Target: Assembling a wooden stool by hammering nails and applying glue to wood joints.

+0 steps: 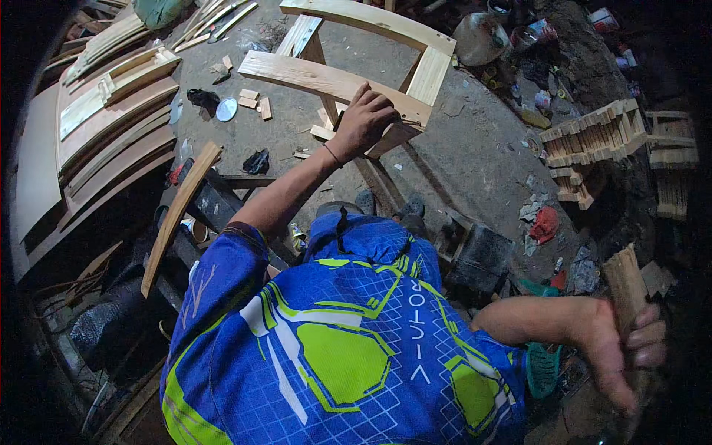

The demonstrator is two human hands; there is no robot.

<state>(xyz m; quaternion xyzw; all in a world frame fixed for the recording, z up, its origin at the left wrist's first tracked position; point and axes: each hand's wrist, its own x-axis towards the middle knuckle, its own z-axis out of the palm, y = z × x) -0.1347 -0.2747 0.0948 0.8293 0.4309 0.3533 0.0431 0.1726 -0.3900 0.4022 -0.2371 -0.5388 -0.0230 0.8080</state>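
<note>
A pale wooden frame (297, 70) with two curved planks and short cross pieces stands ahead of me on legs. My left hand (363, 122) rests on its nearer plank, with fingers bent over the wood near the right-hand corner. At the far right, my right hand (619, 348) is slightly blurred, its fingers curled round a rough piece of wood (627, 278). That piece sticks up above the hand, and its lower part is dim near the picture's rim.
Curved boards (119, 119) are stacked at the left, near a single curved wooden strip (178, 219). Small offcuts (256, 102) and a round white lid (226, 110) litter the floor. Bundled wood pieces (593, 137) lie at the right. A dark block (482, 256) stands beside my body.
</note>
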